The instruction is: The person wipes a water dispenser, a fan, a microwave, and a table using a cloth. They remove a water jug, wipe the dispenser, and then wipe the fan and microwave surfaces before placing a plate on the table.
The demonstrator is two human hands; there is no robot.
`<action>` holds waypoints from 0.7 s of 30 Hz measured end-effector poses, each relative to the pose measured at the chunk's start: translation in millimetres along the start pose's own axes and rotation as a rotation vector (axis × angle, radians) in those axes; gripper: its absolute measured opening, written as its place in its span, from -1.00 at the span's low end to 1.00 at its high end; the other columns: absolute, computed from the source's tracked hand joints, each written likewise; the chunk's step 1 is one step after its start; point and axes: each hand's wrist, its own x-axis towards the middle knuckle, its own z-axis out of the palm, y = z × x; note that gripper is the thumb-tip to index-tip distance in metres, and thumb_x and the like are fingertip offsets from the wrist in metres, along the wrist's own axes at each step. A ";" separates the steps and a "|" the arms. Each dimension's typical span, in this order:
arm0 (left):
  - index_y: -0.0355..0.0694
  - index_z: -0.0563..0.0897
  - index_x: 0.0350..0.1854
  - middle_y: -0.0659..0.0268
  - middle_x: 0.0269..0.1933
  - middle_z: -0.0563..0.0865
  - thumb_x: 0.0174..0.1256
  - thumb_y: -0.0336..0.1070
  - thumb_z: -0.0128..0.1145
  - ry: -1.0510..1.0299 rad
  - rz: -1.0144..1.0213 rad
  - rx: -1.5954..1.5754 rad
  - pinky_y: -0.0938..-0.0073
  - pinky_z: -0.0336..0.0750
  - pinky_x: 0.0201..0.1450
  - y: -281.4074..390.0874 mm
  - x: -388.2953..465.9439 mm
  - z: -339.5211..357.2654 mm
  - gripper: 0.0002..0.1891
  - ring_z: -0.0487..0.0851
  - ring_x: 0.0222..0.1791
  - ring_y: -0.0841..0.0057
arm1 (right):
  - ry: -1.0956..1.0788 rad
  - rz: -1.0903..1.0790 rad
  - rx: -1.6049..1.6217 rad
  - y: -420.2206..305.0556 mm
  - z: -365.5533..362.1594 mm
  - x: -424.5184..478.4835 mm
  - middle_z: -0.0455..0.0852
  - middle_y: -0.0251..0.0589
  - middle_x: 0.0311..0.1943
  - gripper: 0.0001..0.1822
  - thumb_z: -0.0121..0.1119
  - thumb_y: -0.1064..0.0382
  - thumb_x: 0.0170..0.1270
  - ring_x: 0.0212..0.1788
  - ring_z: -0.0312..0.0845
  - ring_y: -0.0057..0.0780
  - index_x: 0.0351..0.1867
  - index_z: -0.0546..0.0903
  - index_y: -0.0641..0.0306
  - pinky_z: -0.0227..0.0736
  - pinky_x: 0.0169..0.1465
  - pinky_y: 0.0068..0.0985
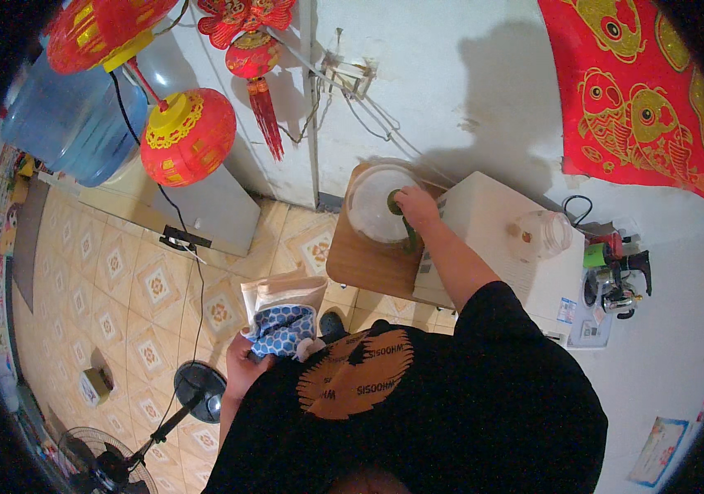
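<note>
In my left hand is a bundle of folded cloth, blue and white with a hexagon pattern, with beige fabric panels on its far side. My right hand reaches forward over a round, whitish translucent lid or container. Its fingers are closed on a dark green piece at the lid's right side. A green strip hangs below the hand; whether both green parts are one object I cannot tell. The round container rests on a brown wood-look stand.
Right of the stand is a white boxy appliance carrying a clear jar. A moka pot stands beyond it. Red lanterns hang at upper left near a blue water bottle. A fan and its cord occupy the tiled floor.
</note>
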 end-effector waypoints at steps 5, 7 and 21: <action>-0.30 0.70 -0.21 0.13 -0.09 0.71 -0.01 -0.44 0.30 -0.029 0.037 0.035 0.41 0.48 0.06 -14.3 3.1 -2.0 -0.75 0.68 -0.05 0.27 | -0.016 0.038 0.100 -1.2 -0.7 -3.5 0.61 -0.21 -0.19 -0.86 0.23 0.27 0.16 -0.01 0.54 -0.11 -0.24 0.62 0.09 0.52 0.00 -0.20; -0.29 0.70 -0.21 0.13 -0.10 0.71 -0.01 -0.44 0.30 -0.022 0.054 0.016 0.41 0.48 0.06 -18.7 4.2 -1.5 -0.75 0.68 -0.05 0.27 | -0.061 0.070 0.152 -3.8 -5.2 -2.9 0.62 -0.13 -0.15 -0.78 0.28 0.25 0.12 0.02 0.55 -0.06 -0.17 0.64 0.10 0.51 0.07 -0.16; -0.32 0.70 -0.21 0.13 -0.11 0.71 -0.03 -0.45 0.31 -0.004 0.027 -0.045 0.43 0.48 0.05 -20.2 9.3 -2.4 -0.73 0.68 -0.05 0.29 | 0.083 0.449 0.220 -18.0 -18.3 -9.8 0.57 -0.08 0.03 -0.39 0.56 0.06 -0.07 0.14 0.44 -0.08 0.02 0.56 0.19 0.40 0.22 -0.23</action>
